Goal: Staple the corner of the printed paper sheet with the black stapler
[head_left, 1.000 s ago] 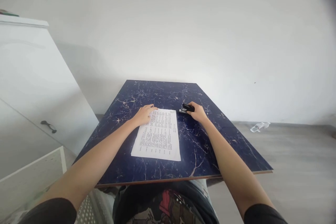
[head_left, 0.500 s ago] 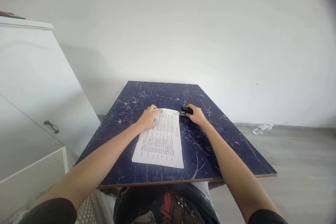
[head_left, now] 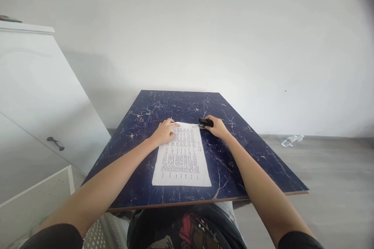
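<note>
A printed sheet of paper [head_left: 182, 159], perhaps more than one, lies on the dark blue marbled table [head_left: 175, 103]. At its far left corner my left hand [head_left: 164, 132] holds the paper, with some fingertips over its edge. My right hand [head_left: 217, 126] is closed around a black stapler [head_left: 206, 122]. The stapler lies sideways, its front end pointing left at the paper's far right corner. The jaws are at the paper's edge; I cannot tell whether the corner is between them.
A white cabinet [head_left: 32, 85] with a dark handle [head_left: 55, 143] stands to the left. Below it is a white-framed panel [head_left: 37, 194]. A crumpled clear plastic item [head_left: 292, 140] lies on the grey floor [head_left: 330, 179] to the right, by the wall [head_left: 198, 31].
My left hand has shifted the paper to the right and turned it slightly. My right hand has brought the stapler left, closing the gap to the paper's far right corner.
</note>
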Available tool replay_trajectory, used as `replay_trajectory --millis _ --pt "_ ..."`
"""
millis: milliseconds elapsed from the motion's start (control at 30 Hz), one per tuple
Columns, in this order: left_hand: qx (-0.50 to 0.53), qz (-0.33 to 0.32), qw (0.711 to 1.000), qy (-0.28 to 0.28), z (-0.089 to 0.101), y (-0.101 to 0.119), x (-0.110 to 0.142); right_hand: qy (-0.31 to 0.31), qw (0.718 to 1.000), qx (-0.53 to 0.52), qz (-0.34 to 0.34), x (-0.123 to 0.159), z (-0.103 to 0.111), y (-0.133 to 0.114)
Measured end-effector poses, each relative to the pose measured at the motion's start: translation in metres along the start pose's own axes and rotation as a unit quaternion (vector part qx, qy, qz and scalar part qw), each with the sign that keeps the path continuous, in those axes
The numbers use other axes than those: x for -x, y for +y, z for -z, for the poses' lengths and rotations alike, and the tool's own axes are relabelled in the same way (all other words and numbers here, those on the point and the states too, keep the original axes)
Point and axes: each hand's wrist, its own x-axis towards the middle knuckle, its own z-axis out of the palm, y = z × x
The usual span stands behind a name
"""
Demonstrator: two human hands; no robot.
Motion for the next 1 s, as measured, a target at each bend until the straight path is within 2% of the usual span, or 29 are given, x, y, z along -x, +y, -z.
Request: replay_trajectory --millis 300,500,833,1000 --pt "-0.002 -0.027 1.0 -0.002 -0.003 0.003 0.001 -0.022 0.999 -0.007 0.046 -0.001 -0.01 -0.007" --pt "-0.003 -0.038 0.999 -0.004 -0.003 0.003 0.001 -0.008 0.997 0.005 0.077 -0.002 -0.012 -0.007" --pt "-0.007 -0.038 0.999 -0.013 -0.002 0.004 0.003 -0.012 0.997 0.017 0.08 -0.003 -0.012 -0.007" --pt "-0.01 -0.033 0.999 -0.017 -0.001 0.005 0.004 0.002 0.995 0.021 0.093 -0.002 -0.009 -0.021"
